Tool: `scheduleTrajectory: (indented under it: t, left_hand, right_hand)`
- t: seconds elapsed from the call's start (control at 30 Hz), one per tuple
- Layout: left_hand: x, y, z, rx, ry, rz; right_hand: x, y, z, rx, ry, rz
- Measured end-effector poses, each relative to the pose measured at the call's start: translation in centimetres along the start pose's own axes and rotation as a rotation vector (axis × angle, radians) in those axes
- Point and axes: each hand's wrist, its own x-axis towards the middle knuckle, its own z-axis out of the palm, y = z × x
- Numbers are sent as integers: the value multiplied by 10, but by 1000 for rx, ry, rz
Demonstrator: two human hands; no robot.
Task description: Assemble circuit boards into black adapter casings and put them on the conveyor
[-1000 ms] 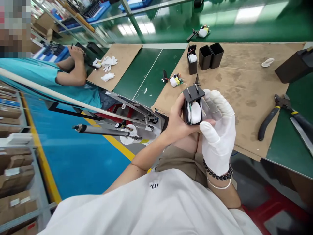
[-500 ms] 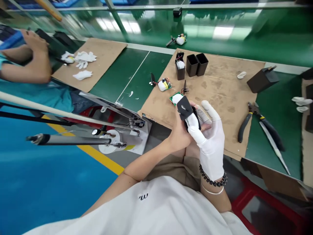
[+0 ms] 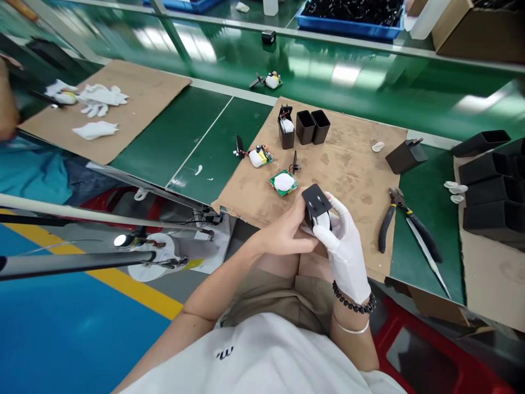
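Observation:
Both hands hold a black plug adapter case (image 3: 315, 200) over the front edge of the cardboard. Its flat end face with metal plug pins is turned up toward me; the lower part is hidden by the fingers. My left hand (image 3: 287, 230), bare, is closed around its left side. White-gloved, my right hand (image 3: 346, 249) grips it from the right, thumb against its near side. Just beyond lies a green circuit board (image 3: 283, 183) with a white lump on top, wired to a small black end piece (image 3: 295, 164).
Farther back on the cardboard (image 3: 348, 180) stand open black cases (image 3: 305, 128), one with a board partly inside (image 3: 286, 131). Cutting pliers (image 3: 397, 202) and tweezers (image 3: 429, 257) lie at right, near stacked cases (image 3: 494, 191). A metal stand (image 3: 197, 249) is at left, beyond it a co-worker's arm (image 3: 6, 104).
My view has swung to the right, bringing the stacked cases and a blue tray into sight. The held case has tilted so its pin face shows more, with my right fingers closed more tightly around it.

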Motion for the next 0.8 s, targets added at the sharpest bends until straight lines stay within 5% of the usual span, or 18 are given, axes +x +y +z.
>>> scheduleTrajectory:
  t: [0.2, 0.57, 0.63, 0.73, 0.8]
  left_hand:
    - [4, 5, 0, -176, 151, -85]
    - [5, 8, 0, -310, 137, -119]
    - [6, 21, -22, -186, 20, -152]
    - [24, 38, -84, 69, -241, -187]
    - [55, 36, -138, 191, -203, -233]
  right_hand:
    - [6, 1, 6, -67, 74, -65]
    - [8, 5, 12, -50, 187, -50]
    - [3, -3, 7, -121, 162, -46]
    - [-9, -17, -10, -410, 229, -35]
    - [-13, -21, -23, -672, 283, -57]
